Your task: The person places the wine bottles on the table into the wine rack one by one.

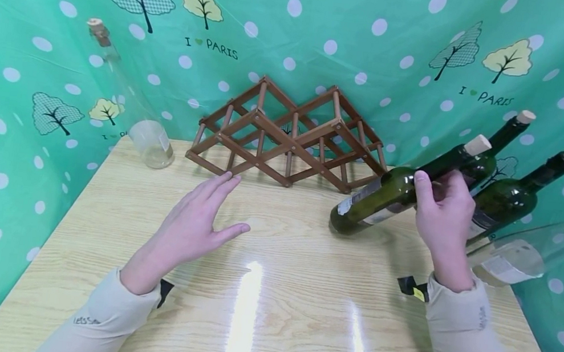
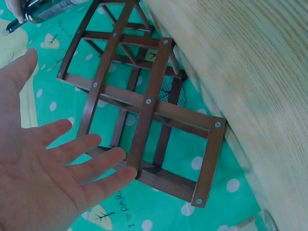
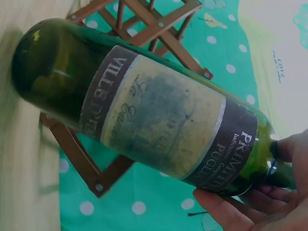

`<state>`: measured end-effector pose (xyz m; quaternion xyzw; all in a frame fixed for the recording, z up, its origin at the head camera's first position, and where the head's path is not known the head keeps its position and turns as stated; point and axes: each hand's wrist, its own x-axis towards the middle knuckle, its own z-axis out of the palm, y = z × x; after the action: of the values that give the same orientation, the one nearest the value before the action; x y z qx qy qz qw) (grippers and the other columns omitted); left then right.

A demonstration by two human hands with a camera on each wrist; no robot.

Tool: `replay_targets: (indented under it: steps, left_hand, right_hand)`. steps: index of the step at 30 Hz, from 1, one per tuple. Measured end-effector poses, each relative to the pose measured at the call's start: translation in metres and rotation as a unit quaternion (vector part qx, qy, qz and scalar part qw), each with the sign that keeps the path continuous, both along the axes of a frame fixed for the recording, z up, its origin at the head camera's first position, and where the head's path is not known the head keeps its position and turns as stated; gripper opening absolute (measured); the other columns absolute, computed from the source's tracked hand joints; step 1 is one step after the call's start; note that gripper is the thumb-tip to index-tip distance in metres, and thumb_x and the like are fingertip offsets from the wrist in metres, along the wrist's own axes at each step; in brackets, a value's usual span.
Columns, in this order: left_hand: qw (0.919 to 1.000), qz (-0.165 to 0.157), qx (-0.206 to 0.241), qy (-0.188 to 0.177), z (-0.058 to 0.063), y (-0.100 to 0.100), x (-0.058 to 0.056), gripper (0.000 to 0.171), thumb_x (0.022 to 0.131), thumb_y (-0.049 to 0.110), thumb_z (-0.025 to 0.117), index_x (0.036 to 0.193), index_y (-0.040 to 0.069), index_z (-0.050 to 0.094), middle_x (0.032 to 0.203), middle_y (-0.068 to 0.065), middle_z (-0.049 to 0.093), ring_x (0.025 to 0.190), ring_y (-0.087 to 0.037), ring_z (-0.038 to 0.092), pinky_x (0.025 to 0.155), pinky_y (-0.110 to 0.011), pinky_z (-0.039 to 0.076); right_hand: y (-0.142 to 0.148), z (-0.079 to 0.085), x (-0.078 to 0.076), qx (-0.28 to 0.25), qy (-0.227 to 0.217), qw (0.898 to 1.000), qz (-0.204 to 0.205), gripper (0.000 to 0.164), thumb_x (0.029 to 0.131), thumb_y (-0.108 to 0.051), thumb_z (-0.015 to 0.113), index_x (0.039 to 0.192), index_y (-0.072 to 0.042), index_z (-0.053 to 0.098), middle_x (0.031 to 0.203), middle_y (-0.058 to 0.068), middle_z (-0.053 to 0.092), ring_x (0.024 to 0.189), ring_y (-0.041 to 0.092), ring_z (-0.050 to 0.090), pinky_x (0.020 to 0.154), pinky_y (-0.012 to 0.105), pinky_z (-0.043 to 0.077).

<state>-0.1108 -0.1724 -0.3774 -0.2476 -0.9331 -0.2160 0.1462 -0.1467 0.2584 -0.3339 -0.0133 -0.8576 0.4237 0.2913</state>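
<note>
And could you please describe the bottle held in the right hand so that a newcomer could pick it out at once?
On the wooden table, find the brown lattice rack at the far edge, then look just to its right. There, a dark green corked bottle slants, cork to the upper right. Unlike the other green bottles beside it, it is gripped by the person's right hand.
</note>
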Motion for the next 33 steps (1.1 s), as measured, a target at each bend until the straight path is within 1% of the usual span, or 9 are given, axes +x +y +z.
replay_targets:
  steps: [7, 11, 13, 15, 18, 22, 28, 31, 33]
  left_hand:
    - [0.9998, -0.019, -0.001, 0.008, -0.002, 0.004, -0.002, 0.098, 0.091, 0.056, 0.080, 0.163, 0.005, 0.038, 0.164, -0.016, 0.044, 0.152, -0.038, 0.039, 0.120, -0.060, 0.036]
    - [0.9994, -0.034, -0.002, 0.012, -0.004, 0.010, -0.003, 0.098, 0.091, 0.054, 0.081, 0.162, 0.003, 0.039, 0.163, -0.016, 0.045, 0.151, -0.039, 0.040, 0.120, -0.060, 0.036]
    - [0.9991, -0.040, -0.001, 0.015, -0.004, 0.013, -0.004, 0.098, 0.090, 0.053, 0.083, 0.162, 0.003, 0.039, 0.162, -0.016, 0.045, 0.150, -0.039, 0.041, 0.120, -0.059, 0.036]
    - [0.9988, -0.046, 0.001, 0.017, -0.004, 0.016, -0.004, 0.099, 0.089, 0.052, 0.084, 0.162, 0.002, 0.039, 0.162, -0.017, 0.046, 0.149, -0.040, 0.042, 0.120, -0.058, 0.037]
    - [0.9985, -0.052, 0.000, 0.015, -0.003, 0.022, -0.004, 0.099, 0.089, 0.052, 0.084, 0.162, 0.002, 0.039, 0.161, -0.018, 0.046, 0.149, -0.039, 0.043, 0.119, -0.057, 0.038]
    - [0.9983, -0.058, -0.006, 0.005, -0.002, 0.032, -0.005, 0.103, 0.089, 0.055, 0.083, 0.163, 0.003, 0.036, 0.162, -0.018, 0.044, 0.149, -0.038, 0.042, 0.119, -0.058, 0.038]
    - [0.9978, -0.065, -0.009, -0.006, -0.003, 0.045, -0.007, 0.107, 0.087, 0.056, 0.085, 0.165, 0.004, 0.033, 0.164, -0.017, 0.042, 0.150, -0.038, 0.041, 0.118, -0.059, 0.040]
    - [0.9976, -0.067, -0.015, -0.013, -0.004, 0.051, -0.008, 0.109, 0.087, 0.057, 0.084, 0.167, 0.007, 0.030, 0.166, -0.016, 0.040, 0.151, -0.037, 0.039, 0.118, -0.058, 0.039]
    - [0.9974, -0.066, -0.021, -0.019, -0.006, 0.055, -0.008, 0.111, 0.087, 0.058, 0.084, 0.168, 0.010, 0.027, 0.167, -0.016, 0.038, 0.152, -0.037, 0.039, 0.119, -0.058, 0.038]
  right_hand:
    - [-0.012, -0.008, -0.001, -0.055, 0.006, 0.998, 0.027, 0.034, 0.109, -0.032, 0.062, 0.128, -0.004, 0.066, 0.109, -0.001, 0.068, 0.078, 0.010, 0.060, 0.063, 0.018, 0.046]
    - [-0.020, -0.012, -0.002, -0.101, 0.001, 0.994, 0.050, 0.026, 0.108, -0.030, 0.064, 0.119, -0.006, 0.067, 0.103, -0.003, 0.068, 0.075, 0.008, 0.065, 0.062, 0.016, 0.051]
    - [-0.024, -0.014, -0.002, -0.134, -0.008, 0.989, 0.067, 0.024, 0.108, -0.030, 0.064, 0.116, -0.007, 0.066, 0.103, -0.001, 0.068, 0.078, 0.008, 0.070, 0.065, 0.016, 0.056]
    - [-0.027, -0.015, -0.002, -0.166, -0.019, 0.983, 0.081, 0.024, 0.108, -0.030, 0.064, 0.116, -0.008, 0.065, 0.109, 0.002, 0.069, 0.087, 0.009, 0.074, 0.071, 0.019, 0.060]
    - [-0.033, -0.018, -0.001, -0.199, -0.038, 0.975, 0.094, 0.026, 0.107, -0.032, 0.064, 0.119, -0.009, 0.065, 0.115, 0.006, 0.069, 0.095, 0.010, 0.074, 0.075, 0.020, 0.061]
    - [-0.041, -0.023, 0.001, -0.223, -0.055, 0.968, 0.105, 0.027, 0.107, -0.033, 0.064, 0.119, -0.008, 0.063, 0.117, 0.008, 0.067, 0.096, 0.011, 0.074, 0.075, 0.021, 0.061]
    - [-0.052, -0.029, 0.002, -0.274, -0.075, 0.950, 0.127, 0.031, 0.107, -0.033, 0.066, 0.120, -0.006, 0.063, 0.114, 0.011, 0.066, 0.097, 0.016, 0.074, 0.077, 0.025, 0.063]
    - [-0.056, -0.031, 0.003, -0.298, -0.091, 0.941, 0.133, 0.035, 0.106, -0.036, 0.066, 0.123, -0.006, 0.062, 0.117, 0.012, 0.067, 0.103, 0.020, 0.072, 0.079, 0.027, 0.063]
    - [-0.058, -0.033, 0.004, -0.306, -0.098, 0.937, 0.134, 0.036, 0.106, -0.038, 0.066, 0.123, -0.006, 0.061, 0.119, 0.012, 0.067, 0.107, 0.021, 0.071, 0.078, 0.026, 0.063]
